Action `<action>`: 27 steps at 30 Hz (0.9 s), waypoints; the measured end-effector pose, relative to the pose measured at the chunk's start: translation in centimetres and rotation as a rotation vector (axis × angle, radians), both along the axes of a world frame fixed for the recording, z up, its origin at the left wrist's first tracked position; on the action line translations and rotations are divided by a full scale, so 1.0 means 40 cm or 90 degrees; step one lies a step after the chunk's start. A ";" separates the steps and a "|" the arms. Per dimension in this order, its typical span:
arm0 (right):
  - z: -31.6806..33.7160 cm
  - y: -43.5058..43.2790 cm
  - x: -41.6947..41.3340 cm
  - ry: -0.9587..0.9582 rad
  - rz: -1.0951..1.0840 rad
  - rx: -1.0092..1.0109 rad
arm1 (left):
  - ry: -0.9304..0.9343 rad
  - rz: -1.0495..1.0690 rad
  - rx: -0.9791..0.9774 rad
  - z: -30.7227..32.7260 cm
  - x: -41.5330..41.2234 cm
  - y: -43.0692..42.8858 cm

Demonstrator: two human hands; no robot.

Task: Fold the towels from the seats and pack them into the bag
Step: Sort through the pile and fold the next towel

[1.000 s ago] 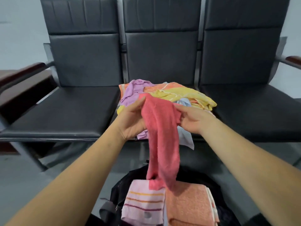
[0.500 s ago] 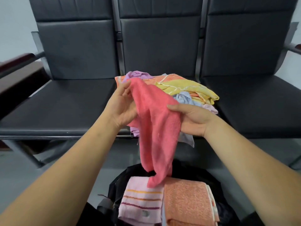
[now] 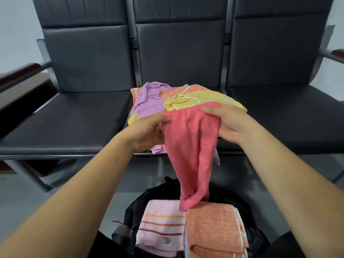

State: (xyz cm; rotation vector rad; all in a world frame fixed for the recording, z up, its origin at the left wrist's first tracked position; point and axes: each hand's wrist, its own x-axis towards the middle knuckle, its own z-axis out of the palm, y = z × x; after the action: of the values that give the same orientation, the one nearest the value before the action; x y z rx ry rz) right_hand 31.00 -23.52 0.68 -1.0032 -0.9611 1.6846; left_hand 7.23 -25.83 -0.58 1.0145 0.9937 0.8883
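A pink-red towel point(image 3: 191, 146) hangs between my hands in front of the middle seat. My left hand point(image 3: 147, 131) pinches its top left corner and my right hand point(image 3: 227, 123) grips its top right corner. Its lower end dangles onto the black bag point(image 3: 247, 207) on the floor below. In the bag lie a folded pink striped towel point(image 3: 160, 226) and a folded orange towel point(image 3: 212, 231). A loose pile of purple, yellow and orange towels point(image 3: 176, 98) lies on the middle seat behind my hands.
Three black padded seats stand in a row: the left seat point(image 3: 70, 120), the middle one, and the right seat point(image 3: 290, 116). Wooden armrests stick out at the far left point(image 3: 18, 71) and far right point(image 3: 337, 53). Grey floor point(image 3: 28, 194) surrounds the bag.
My hands have moved apart and spread the towel's top edge wider. My right hand has shifted to the right along the towel. The towel's lower end now rests lower on the bag's towels.
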 end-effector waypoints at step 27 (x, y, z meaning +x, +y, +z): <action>0.023 -0.014 0.015 0.126 0.031 -0.023 | 0.136 0.256 0.101 0.034 -0.023 -0.015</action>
State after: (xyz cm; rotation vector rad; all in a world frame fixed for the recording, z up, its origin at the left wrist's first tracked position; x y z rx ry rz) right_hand 31.62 -24.07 1.61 -0.8230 -0.8336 1.8102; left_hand 6.32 -26.43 0.80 1.0773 1.3542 1.2209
